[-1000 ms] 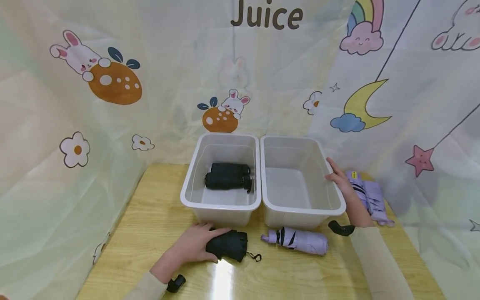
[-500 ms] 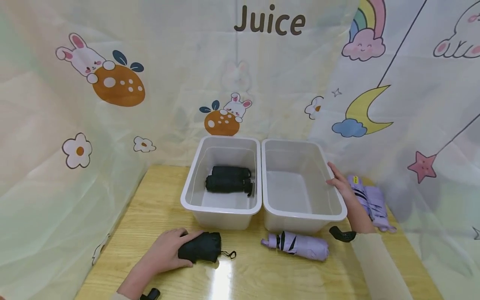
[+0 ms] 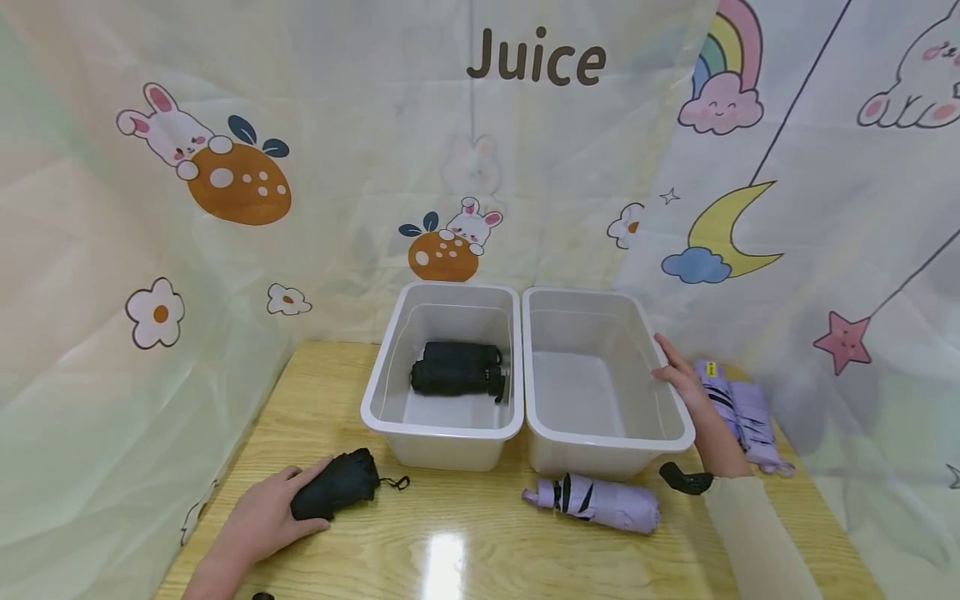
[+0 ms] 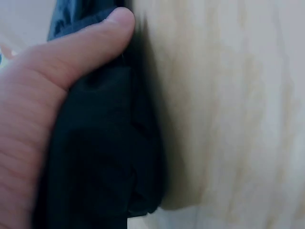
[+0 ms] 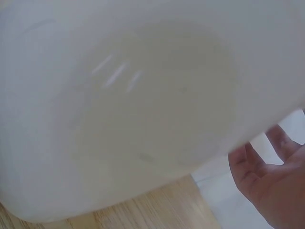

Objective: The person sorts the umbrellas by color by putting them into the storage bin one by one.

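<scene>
My left hand (image 3: 262, 512) grips a black folded umbrella (image 3: 337, 485) low at the table's left, thumb along its near side. A thin wrist loop dangles from the umbrella's far end. In the left wrist view the thumb lies across the dark fabric (image 4: 100, 138). My right hand (image 3: 690, 387) holds the right rim of the right plastic bin (image 3: 607, 442), thumb over the edge; the right wrist view shows its fingers (image 5: 245, 167) against the outer wall. A lilac folded umbrella (image 3: 600, 502) lies in front of that bin.
The left bin (image 3: 450, 432) stands beside the right one and contains two black folded umbrellas (image 3: 453, 375). Two more lilac umbrellas (image 3: 753, 421) lie beyond my right forearm. A printed cloth (image 3: 337, 167) surrounds the wooden table (image 3: 480, 558) at the back and sides.
My left hand has moved left across the table with the black umbrella, away from the front of the left bin. The right hand stays at the rim.
</scene>
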Available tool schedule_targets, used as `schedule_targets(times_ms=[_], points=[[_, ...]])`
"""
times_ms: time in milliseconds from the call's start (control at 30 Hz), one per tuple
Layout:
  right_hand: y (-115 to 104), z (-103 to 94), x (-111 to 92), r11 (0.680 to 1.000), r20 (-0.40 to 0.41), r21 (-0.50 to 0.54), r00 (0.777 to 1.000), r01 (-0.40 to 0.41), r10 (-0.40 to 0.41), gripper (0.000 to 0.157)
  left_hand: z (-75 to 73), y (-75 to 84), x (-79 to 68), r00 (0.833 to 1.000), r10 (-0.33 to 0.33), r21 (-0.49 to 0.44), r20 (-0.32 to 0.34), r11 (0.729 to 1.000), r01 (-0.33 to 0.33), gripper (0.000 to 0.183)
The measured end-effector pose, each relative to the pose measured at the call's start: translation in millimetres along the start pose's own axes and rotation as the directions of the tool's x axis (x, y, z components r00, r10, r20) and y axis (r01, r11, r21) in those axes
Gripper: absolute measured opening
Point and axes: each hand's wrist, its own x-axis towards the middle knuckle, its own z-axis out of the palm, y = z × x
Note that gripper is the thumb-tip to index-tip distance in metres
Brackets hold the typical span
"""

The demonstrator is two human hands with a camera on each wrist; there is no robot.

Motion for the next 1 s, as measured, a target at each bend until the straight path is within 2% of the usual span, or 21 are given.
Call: schedule_targets(times_ms=[100,200,467,600,767,1000], points=[[-0.1,-0.7,-0.2,1.000,0.012,0.022,1.000,0.006,-0.006,0.071,-1.6,-9.8,2.2,0.998,-0.068,-0.004,0.006,0.998,0.068,0.099],[-1.0,-0.6,-0.4,0.999,0.025,0.039,0.999,0.021,-0.022,0.071,-2.0,-19.8,10.5,0.995,-0.100,-0.020,-0.004,0.995,0.100,0.099],[-0.9,0.6,1.1,0.999,0.027,-0.009,0.998,0.050,-0.050,0.070,0.6,-37.9,38.9,0.994,-0.100,-0.032,-0.050,0.995,0.099,0.096],[-1.6,1.4,0.7,0.999,0.027,0.013,0.999,0.037,-0.038,0.071,1.4,-40.2,53.5,0.992,-0.102,-0.017,-0.068,0.995,0.101,0.093],[-2.1,2.5,0.5,0.999,0.021,0.032,1.000,0.020,-0.020,0.071,-0.4,-39.0,72.0,0.988,-0.145,0.000,-0.049,0.989,0.146,0.094],[-1.4,-1.0,-1.7,0.999,0.028,0.038,0.999,0.013,-0.014,0.072,0.9,-43.7,103.2,0.986,-0.165,-0.059,-0.013,0.985,0.164,0.098]])
